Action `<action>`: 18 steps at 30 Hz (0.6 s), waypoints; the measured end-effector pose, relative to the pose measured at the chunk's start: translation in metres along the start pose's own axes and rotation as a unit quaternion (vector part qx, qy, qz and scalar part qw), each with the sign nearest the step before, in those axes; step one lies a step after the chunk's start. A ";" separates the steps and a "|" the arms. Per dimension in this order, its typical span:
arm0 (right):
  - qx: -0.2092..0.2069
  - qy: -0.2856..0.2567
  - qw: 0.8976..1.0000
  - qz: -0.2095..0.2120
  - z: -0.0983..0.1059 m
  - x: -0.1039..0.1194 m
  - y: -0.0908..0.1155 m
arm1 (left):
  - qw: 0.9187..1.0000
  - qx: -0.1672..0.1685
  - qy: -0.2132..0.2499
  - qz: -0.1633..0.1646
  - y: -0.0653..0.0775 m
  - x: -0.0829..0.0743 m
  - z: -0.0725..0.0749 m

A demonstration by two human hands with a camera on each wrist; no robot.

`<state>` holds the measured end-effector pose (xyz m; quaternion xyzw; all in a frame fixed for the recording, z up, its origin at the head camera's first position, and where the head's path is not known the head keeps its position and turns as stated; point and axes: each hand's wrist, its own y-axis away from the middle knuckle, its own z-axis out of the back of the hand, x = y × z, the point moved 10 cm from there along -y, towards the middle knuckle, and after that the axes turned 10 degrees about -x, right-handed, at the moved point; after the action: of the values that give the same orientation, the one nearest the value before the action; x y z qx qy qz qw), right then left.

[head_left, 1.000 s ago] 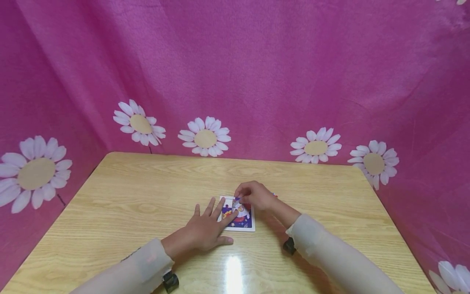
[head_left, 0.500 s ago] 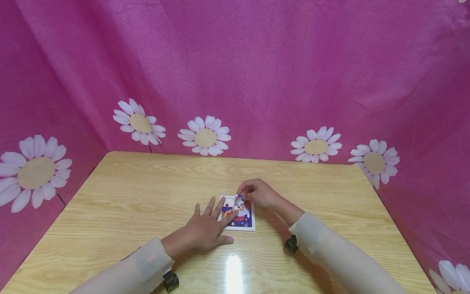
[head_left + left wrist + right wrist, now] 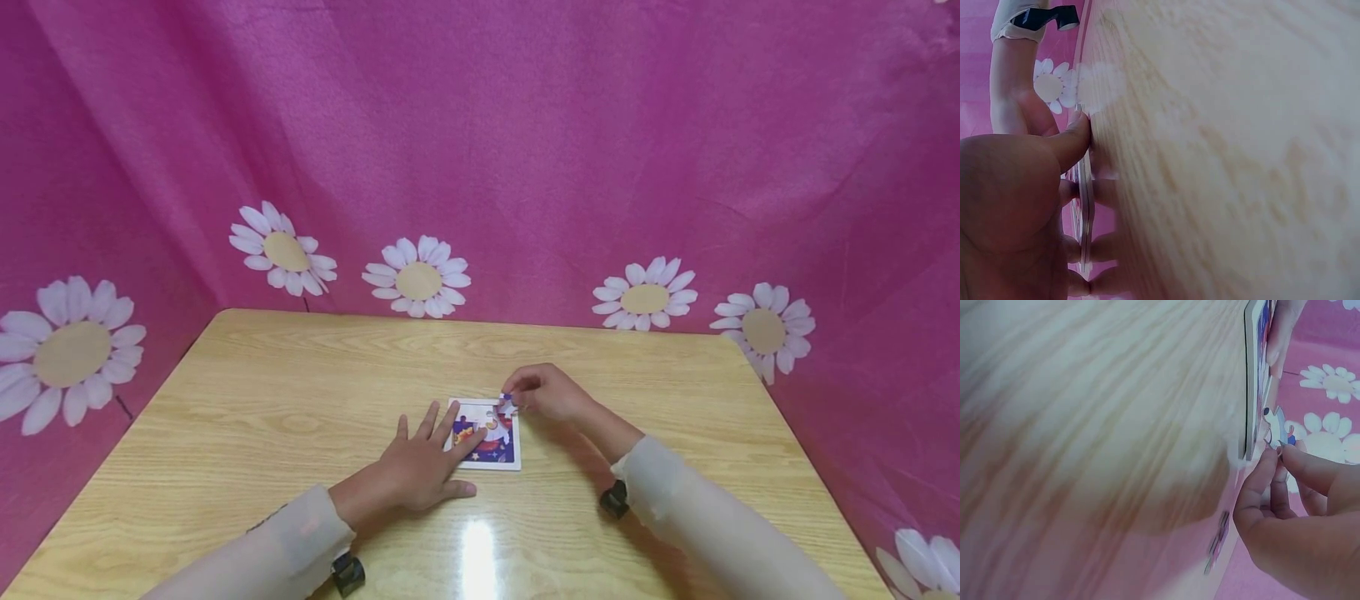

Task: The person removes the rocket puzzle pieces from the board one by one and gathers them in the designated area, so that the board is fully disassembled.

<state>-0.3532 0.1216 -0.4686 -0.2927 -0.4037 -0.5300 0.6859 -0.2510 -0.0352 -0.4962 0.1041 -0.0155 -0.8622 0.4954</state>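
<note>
A small jigsaw puzzle with a white frame lies on the table, its picture purple, red and white. Its upper left part shows bare white backing. My left hand rests across the frame's left side with fingers spread straight. Between thumb and fingertips, my right hand pinches a white and purple puzzle piece at the puzzle's upper right corner. In the right wrist view this puzzle piece stands up from the fingertips, beside the puzzle's edge.
In the right wrist view, loose puzzle pieces lie on the table near my right hand. The wooden table ends at a pink curtain printed with white flowers. Black cameras sit at both wrists.
My right hand has lifted the puzzle piece off the puzzle's upper middle and carried it right, baring more white backing. My left hand has stayed in place.
</note>
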 end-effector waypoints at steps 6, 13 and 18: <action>-0.008 -0.005 1.000 -0.011 0.013 -0.005 0.004 | 1.000 0.003 0.000 0.003 0.001 0.000 0.001; -0.019 -0.001 1.000 -0.012 0.027 -0.012 0.007 | 1.000 0.006 0.001 0.006 0.001 0.000 0.001; -0.029 0.007 0.999 -0.024 0.039 -0.019 0.009 | 1.000 0.004 -0.001 0.004 0.000 0.000 0.001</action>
<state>-0.3560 0.1657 -0.4656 -0.2988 -0.3899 -0.5596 0.6675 -0.2511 -0.0353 -0.4955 0.1053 -0.0194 -0.8601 0.4988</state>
